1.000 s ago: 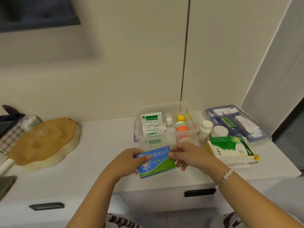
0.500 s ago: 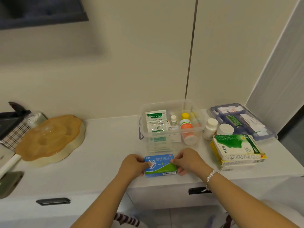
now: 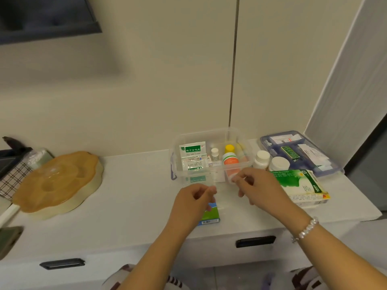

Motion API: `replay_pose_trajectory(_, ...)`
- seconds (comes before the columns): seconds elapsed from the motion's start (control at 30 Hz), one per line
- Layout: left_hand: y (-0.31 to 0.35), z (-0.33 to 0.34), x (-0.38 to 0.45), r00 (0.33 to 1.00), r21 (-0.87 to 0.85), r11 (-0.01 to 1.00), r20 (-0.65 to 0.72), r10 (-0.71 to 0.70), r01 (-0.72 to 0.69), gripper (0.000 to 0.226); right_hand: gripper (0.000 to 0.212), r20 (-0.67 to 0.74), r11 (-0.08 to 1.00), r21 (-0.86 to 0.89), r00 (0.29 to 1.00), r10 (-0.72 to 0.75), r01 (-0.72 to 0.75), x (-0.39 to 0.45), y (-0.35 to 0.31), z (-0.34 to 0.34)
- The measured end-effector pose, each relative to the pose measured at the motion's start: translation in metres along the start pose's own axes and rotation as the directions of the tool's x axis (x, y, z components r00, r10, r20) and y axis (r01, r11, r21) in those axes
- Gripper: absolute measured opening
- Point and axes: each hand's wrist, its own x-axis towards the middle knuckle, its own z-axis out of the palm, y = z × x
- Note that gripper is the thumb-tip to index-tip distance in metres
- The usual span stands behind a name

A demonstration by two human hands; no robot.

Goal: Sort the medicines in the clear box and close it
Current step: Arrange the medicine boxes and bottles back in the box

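The clear box [image 3: 217,178] stands open at the back of the white counter. It holds green-and-white sachets [image 3: 192,158], a small white vial [image 3: 214,153] and an orange bottle with a yellow cap [image 3: 230,159]. A blue-and-green medicine box [image 3: 212,215] lies flat near the counter's front edge, half hidden under my left hand [image 3: 193,203]. That hand hovers above it with loosely curled fingers and holds nothing. My right hand [image 3: 258,188] hangs in front of the clear box, fingers loosely curled, also holding nothing.
Two white pill bottles [image 3: 262,159] stand right of the clear box, with a stack of green-and-white cartons [image 3: 302,186] in front of them. A bluish tray [image 3: 335,167] with papers lies at far right. A round orange-lidded dish [image 3: 56,182] sits at left. Drawer handles [image 3: 255,241] line the front.
Both hands have let go of the blue-and-green box, which now lies on the counter. The hands have lifted and moved apart toward the clear box.
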Motion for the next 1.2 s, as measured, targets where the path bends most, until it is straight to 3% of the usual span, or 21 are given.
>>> replay_pose_trajectory(0.1,0.013,0.023,0.003,0.996,-0.150,0.988,0.093,-0.013,0.027,0.018,0.022,-0.190,0.998,-0.057,0.981,-0.036,0.025,-0.004,0.007,-0.026)
replay_pose_trajectory(0.23,0.020,0.061,0.009,0.989,-0.164,0.986,0.150,-0.002,0.027,0.008,0.016,-0.329,0.987,-0.141,0.944,0.024,-0.075,-0.001,0.035,-0.060)
replay_pose_trajectory(0.4,0.026,0.103,0.017,0.990,-0.152,0.987,0.142,-0.021,0.043,0.016,0.010,-0.192,0.911,-0.258,0.941,0.280,-0.323,0.006,0.075,-0.092)
replay_pose_trajectory(0.57,0.024,0.127,0.023,0.985,-0.138,0.988,0.167,-0.044,0.067,0.037,0.022,-0.150,0.858,-0.305,0.911,0.385,-0.413,0.002,0.091,-0.101)
replay_pose_trajectory(0.63,0.024,0.133,0.024,0.984,-0.141,0.988,0.173,-0.037,0.061,0.026,0.035,-0.147,0.858,-0.274,0.900,0.409,-0.435,0.002,0.093,-0.102)
replay_pose_trajectory(0.73,0.022,0.137,0.027,0.983,-0.136,0.989,0.182,-0.034,0.060,0.007,0.027,-0.096,0.874,-0.193,0.895,0.436,-0.447,0.003,0.094,-0.103)
replay_pose_trajectory(0.9,0.019,0.133,0.029,0.964,-0.304,0.932,0.231,-0.128,0.197,0.009,0.012,-0.082,0.893,-0.120,0.900,0.427,-0.435,0.004,0.101,-0.101)
replay_pose_trajectory(1.0,0.020,0.132,0.029,0.945,-0.367,0.889,0.272,-0.181,0.275,0.009,0.020,-0.144,0.865,-0.171,0.881,0.451,-0.471,0.004,0.108,-0.106)
replay_pose_trajectory(1.2,0.020,0.130,0.030,0.943,-0.395,0.871,0.269,-0.195,0.293,0.004,0.010,-0.018,0.837,-0.003,0.837,0.547,-0.547,0.003,0.119,-0.111)
